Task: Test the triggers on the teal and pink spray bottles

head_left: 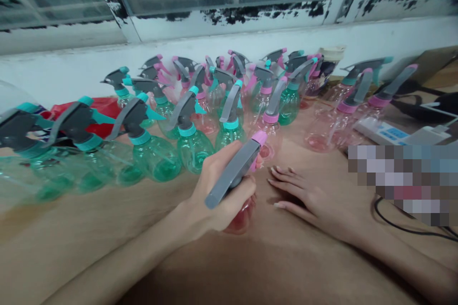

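My left hand (218,195) is wrapped round the neck of a pink spray bottle (240,217) with a grey and pink trigger head. Its base is on or just above the table; I cannot tell which. To its right, my right hand (304,195) lies palm down on the wooden table (279,267), fingers stretched out and holding nothing. Just beyond the hands stand a green spray bottle (195,150) and another pink spray bottle (270,128). The front of the held bottle is partly hidden by my fingers.
Several green spray bottles (157,157) line the left, with more pink and green ones crowded behind. A few pink bottles (324,126) stand at the right, near a white power strip (388,131) and a black cable (400,224). Red material (86,107) lies behind the left row. A white wall (82,71) with windows closes the back.
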Tool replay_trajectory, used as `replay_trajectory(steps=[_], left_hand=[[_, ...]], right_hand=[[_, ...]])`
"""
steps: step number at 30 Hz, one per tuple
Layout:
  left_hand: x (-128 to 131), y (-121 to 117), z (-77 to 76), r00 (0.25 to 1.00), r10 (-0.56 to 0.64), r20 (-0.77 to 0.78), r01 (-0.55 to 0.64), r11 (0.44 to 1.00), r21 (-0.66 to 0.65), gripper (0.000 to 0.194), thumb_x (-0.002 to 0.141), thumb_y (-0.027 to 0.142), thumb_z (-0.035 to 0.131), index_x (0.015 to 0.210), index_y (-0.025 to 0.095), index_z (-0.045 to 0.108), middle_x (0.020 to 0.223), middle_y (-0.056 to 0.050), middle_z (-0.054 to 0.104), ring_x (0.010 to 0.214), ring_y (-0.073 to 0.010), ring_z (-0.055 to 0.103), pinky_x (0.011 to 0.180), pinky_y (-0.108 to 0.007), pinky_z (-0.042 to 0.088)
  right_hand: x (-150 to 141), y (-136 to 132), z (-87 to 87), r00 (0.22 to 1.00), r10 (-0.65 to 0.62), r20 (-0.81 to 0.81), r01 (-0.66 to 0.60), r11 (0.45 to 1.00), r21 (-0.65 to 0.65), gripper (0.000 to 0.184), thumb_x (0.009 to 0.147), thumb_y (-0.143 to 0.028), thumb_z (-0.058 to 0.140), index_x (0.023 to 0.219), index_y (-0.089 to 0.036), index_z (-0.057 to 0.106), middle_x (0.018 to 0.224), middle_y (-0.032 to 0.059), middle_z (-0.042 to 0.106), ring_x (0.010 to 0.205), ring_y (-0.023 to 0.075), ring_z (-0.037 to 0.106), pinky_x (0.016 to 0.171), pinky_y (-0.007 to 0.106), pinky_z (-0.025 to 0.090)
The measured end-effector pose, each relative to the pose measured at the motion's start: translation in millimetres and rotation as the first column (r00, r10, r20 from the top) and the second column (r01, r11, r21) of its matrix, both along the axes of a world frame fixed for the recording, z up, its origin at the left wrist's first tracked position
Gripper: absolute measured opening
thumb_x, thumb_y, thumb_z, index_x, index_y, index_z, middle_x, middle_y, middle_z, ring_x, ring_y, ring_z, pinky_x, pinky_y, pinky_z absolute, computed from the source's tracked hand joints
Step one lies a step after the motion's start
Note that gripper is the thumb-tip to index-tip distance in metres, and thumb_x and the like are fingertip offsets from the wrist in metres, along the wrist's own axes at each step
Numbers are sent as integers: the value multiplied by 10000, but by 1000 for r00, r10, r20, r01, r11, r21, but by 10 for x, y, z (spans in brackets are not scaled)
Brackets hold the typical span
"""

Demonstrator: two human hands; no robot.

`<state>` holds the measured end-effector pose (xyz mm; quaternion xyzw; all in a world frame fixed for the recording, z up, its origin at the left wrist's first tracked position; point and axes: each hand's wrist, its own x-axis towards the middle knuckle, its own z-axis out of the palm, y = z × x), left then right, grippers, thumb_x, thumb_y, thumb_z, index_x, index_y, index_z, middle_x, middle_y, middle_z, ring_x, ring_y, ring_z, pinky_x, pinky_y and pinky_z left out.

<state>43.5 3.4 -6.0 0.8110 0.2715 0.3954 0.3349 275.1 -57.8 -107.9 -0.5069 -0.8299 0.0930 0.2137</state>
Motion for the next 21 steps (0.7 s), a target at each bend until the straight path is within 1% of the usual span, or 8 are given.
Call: replay_trajectory(steps=[3, 5, 9, 16, 21], left_hand=[[-6, 6, -5, 1000, -7, 2, 7, 1000, 21, 65, 733, 180, 496, 715, 229, 457, 646, 33, 447, 562, -136, 399, 529, -297, 338], [-7, 6, -9, 1000, -9, 8, 8, 999, 34, 67, 728, 166, 499, 755, 227, 494, 661, 35, 456, 572, -135, 408, 540, -295, 348], [-2, -7, -15, 1000, 14, 20, -15, 1000, 23, 116, 714, 138, 498, 782, 232, 487, 717, 24, 508, 608, -142, 454, 568, -299, 384], [4, -29, -8, 1000, -4, 2, 4, 1000, -23, 195, 662, 118, 494, 820, 231, 490, 729, 22, 490, 612, -146, 459, 585, -293, 408], [2, -12, -18, 1000, -4, 3, 4, 1000, -13, 151, 674, 143, 495, 793, 235, 488, 717, 20, 501, 617, -156, 471, 585, -307, 409]], right_hand=[[-1, 0, 1, 1000, -2, 0, 2, 1000, 0, 452, 950, -378, 522, 1376, -228, 529, 1433, 104, 515, 1345, 282, 443, 1101, 542, 378], [-4, 0, 1, 1000, -4, 0, 4, 1000, 2, 454, 951, -381, 519, 1377, -226, 527, 1433, 105, 516, 1346, 282, 442, 1102, 547, 374], [-5, 3, -4, 1000, 5, 11, -5, 1000, 0, 459, 957, -388, 502, 1366, -182, 536, 1432, 127, 515, 1347, 285, 443, 1106, 559, 361], [0, 8, -17, 1000, 1, -21, -1, 1000, 3, 451, 949, -389, 520, 1369, -224, 537, 1428, 107, 527, 1346, 280, 446, 1120, 553, 346], [2, 5, -24, 1000, 3, 3, -3, 1000, 7, 460, 960, -396, 492, 1374, -199, 528, 1438, 115, 513, 1354, 280, 435, 1111, 557, 358]])
